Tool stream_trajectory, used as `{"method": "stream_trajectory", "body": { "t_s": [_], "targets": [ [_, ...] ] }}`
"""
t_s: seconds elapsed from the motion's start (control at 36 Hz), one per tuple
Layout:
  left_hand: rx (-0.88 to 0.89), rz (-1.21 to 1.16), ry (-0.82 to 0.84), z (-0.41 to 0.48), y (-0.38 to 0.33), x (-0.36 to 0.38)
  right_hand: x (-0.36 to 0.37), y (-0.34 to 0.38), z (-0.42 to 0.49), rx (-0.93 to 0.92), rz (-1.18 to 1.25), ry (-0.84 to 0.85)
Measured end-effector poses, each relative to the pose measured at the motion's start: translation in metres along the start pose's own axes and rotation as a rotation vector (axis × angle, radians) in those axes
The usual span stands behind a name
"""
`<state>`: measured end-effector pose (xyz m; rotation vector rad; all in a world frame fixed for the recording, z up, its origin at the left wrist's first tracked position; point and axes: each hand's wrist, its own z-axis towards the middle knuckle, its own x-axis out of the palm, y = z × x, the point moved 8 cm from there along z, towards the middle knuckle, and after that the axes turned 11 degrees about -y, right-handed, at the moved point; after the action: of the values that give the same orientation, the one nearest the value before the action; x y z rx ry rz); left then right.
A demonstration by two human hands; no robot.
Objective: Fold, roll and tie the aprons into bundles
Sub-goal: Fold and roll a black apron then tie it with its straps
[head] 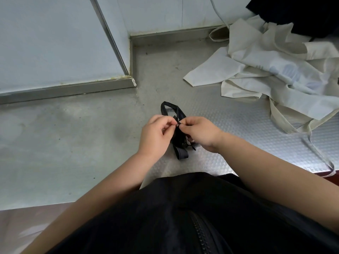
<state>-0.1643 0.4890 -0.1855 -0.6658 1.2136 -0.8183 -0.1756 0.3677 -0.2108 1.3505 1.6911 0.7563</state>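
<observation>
Zipped black jacket [183, 217] lowest; left hand [156, 136] and right hand [200, 132] pinching strap [177, 119] atop small, tightly rolled black bundle [178, 139], loop [163, 108] sticking up.

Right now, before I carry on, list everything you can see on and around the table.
apron bundle: one, black, table centre, between the hands
loose aprons: a pile, number unclear, cream, right side of table
dark cloth: one, black, far right corner
cable: one, white, against the back wall
table: one, grey metal
jacket: one, black, with zip, bottom of view
left hand: pinches the bundle's strap
right hand: pinches the strap opposite
</observation>
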Motion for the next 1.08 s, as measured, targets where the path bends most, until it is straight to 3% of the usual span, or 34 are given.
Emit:
{"method": "stream_trajectory", "body": {
  "t_s": [0.11,0.22,0.33,0.39,0.47,0.61,0.75,0.92,1.0,1.08],
  "targets": [
    [0.058,-0.037,-0.018,-0.005,0.002,-0.001,0.003,-0.003,0.002,0.091,0.116,0.044],
    [0.128,0.085,-0.099,-0.002,-0.006,-0.008,0.007,-0.004,0.004,0.104,0.121,0.047],
    [0.153,0.172,-0.027,-0.001,-0.01,-0.008,0.001,-0.004,0.003,0.056,0.093,-0.001],
    [0.136,0.223,0.07,-0.001,-0.008,-0.005,-0.001,0.0,0.001,-0.042,0.0,-0.012],
    [0.079,0.232,0.208,0.002,-0.001,-0.002,-0.01,0.013,-0.004,-0.319,-0.343,-0.105],
    [0.099,0.37,0.304,0.001,0.011,-0.01,-0.02,0.02,-0.008,-0.608,-0.661,-0.233],
    [0.096,0.432,0.287,-0.002,0.017,-0.014,-0.021,0.016,-0.003,-0.561,-0.661,-0.243],
    [-0.06,0.391,0.399,-0.002,0.018,-0.004,-0.021,0.006,0.004,-0.316,-0.541,-0.103],
    [-0.202,0.184,0.464,-0.008,0.016,0.003,-0.01,0.019,-0.003,-0.342,-0.443,-0.027],
    [-0.124,0.298,0.498,-0.011,0.012,0.015,-0.002,0.023,-0.01,-0.362,-0.326,-0.01]
  ]
}}
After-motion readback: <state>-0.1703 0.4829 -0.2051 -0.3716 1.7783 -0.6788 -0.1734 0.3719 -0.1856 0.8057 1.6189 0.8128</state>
